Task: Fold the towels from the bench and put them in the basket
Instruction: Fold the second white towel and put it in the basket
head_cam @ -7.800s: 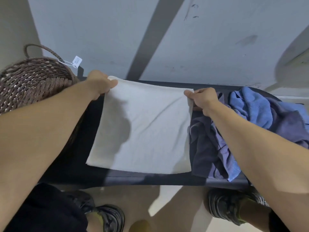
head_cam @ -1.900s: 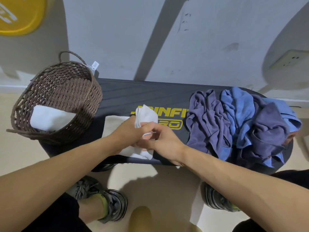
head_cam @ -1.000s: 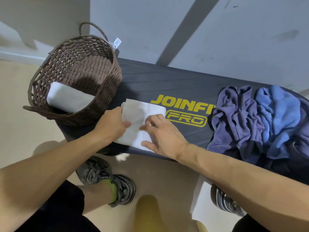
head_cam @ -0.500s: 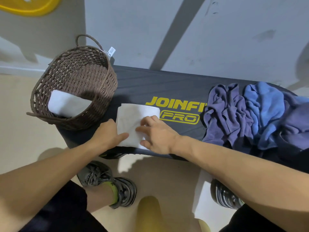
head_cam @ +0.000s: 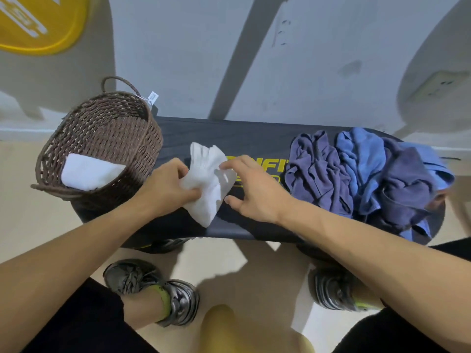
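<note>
Basket (head_cam: 107, 138) left of white towel (head_cam: 207, 184); crumpled towels (head_cam: 356, 174) right.

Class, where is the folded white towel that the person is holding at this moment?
Mid-bench in the head view, the white towel is gripped by the left hand, between the basket and right hand.

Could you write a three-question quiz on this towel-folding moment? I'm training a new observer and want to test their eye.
1. True or false: the brown woven wicker basket already holds a folded white towel.
2. Which hand grips the small folded white towel over the black padded bench? A) left hand B) right hand C) neither
3. Fill in: the pile of crumpled purple and blue towels lies at the bench's ____ end.

Key: 1 true. 2 A; the right hand is open beside it. 3 right.
</note>
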The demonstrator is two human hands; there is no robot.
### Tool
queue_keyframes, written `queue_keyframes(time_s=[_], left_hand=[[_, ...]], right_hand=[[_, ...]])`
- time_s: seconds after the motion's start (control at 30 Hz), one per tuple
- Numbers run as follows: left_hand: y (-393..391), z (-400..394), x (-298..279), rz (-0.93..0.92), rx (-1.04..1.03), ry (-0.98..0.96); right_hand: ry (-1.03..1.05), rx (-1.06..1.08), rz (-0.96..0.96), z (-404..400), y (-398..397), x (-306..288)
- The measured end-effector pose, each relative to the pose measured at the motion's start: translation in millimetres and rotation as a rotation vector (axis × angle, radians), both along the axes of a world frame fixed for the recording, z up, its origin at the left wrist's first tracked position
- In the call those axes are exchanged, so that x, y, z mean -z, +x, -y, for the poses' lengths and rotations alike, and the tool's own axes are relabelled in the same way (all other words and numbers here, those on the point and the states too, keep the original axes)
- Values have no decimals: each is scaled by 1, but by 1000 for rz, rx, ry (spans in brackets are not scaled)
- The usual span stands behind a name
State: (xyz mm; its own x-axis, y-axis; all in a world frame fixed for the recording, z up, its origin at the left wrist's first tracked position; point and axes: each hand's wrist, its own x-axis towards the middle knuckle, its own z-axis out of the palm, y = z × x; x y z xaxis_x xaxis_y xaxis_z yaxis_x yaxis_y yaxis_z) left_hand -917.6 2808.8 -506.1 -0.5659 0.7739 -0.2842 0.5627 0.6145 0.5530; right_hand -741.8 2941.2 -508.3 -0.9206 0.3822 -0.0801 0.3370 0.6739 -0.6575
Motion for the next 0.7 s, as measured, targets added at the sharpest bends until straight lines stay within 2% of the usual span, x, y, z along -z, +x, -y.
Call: queue_keyframes(time_s=[0.07,0.17,0.3,0.4,0.5,0.63,0.7], left_hand=[[21,-3,-18,-103,171,130],[50,-3,-34,-198,375,253],[64,-4,-34,-86,496,303],[66,-5,-26,64,441,261],[61,-9,-13,260,386,223],[50,-17,15,295,245,255],[48,-17,30,335,78,265]], right_hand=[[73,7,-86,1,8,-14],[304,-75,-74,7,21,-25],[322,-129,62,5,38,-28],[85,-177,286,-11,56,-30],[-332,-102,417,-28,77,-22],[-900,270,266,-32,88,-1],[-986,404,181,-29,86,11]])
